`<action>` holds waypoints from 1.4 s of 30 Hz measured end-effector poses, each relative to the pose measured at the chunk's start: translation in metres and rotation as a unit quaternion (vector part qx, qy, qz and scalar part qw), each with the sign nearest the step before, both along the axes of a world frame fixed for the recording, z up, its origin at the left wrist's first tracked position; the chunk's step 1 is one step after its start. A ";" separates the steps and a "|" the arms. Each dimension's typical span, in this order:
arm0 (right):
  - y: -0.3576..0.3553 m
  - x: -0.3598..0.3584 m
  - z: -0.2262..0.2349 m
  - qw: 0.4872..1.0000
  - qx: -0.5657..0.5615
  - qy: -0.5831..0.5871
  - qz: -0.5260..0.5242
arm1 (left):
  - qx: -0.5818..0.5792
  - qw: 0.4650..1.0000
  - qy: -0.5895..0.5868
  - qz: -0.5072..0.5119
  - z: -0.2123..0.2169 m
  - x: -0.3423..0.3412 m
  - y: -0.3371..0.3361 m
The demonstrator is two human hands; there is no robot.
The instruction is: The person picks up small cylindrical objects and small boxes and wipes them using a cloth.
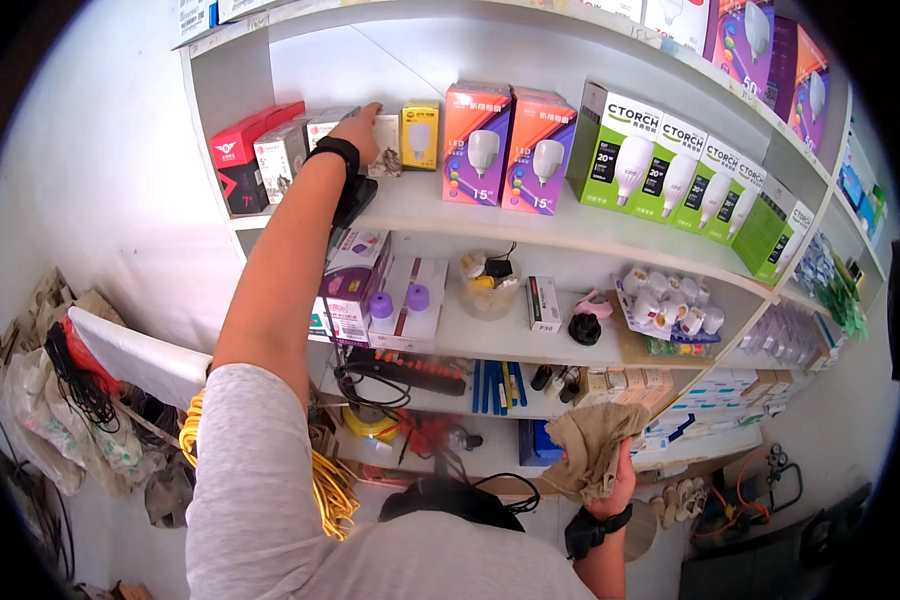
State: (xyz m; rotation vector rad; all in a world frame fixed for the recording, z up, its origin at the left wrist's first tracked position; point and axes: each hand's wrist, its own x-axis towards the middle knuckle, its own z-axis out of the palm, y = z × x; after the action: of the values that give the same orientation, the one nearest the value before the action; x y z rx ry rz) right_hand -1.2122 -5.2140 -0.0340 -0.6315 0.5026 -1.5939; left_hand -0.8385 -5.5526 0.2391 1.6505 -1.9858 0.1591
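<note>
My left arm stretches up to the upper shelf. There my left hand point(361, 131) closes at a small white-and-grey light bulb box point(385, 148), its fingers partly hidden. A yellow bulb box point(419, 135) stands just to the right of it. On the left are more white-grey boxes point(281, 158) and a red-and-black box point(237, 165). Low on the right, my right hand point(615, 485) grips a crumpled brown cloth point(592, 448) in front of the lower shelves.
Orange-purple bulb boxes point(477, 145) and green-white bulb boxes point(625, 150) line the upper shelf. Below stand a purple-white carton point(355, 265), a clear tub point(488, 290) and a tray of white lamp holders point(670, 305). Yellow cable point(332, 495) hangs near my left side.
</note>
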 end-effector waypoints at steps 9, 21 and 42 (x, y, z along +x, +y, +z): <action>-0.002 -0.002 -0.001 1.000 0.000 -0.007 0.011 | -0.010 1.000 -0.004 -0.008 0.007 -0.020 0.028; -0.009 0.020 0.006 0.999 0.019 -0.027 0.035 | -0.245 0.922 -0.274 0.118 0.001 0.016 0.079; -0.052 0.092 0.088 0.908 -0.321 0.259 -0.067 | -0.039 0.753 0.446 -0.483 -0.127 -0.098 0.252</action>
State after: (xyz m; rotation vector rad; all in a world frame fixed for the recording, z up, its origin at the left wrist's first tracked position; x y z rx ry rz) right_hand -1.1205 -5.2659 0.0539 -1.5769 0.4019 -1.7199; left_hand -0.9370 -5.3004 0.1118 0.2821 -1.6948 -0.7741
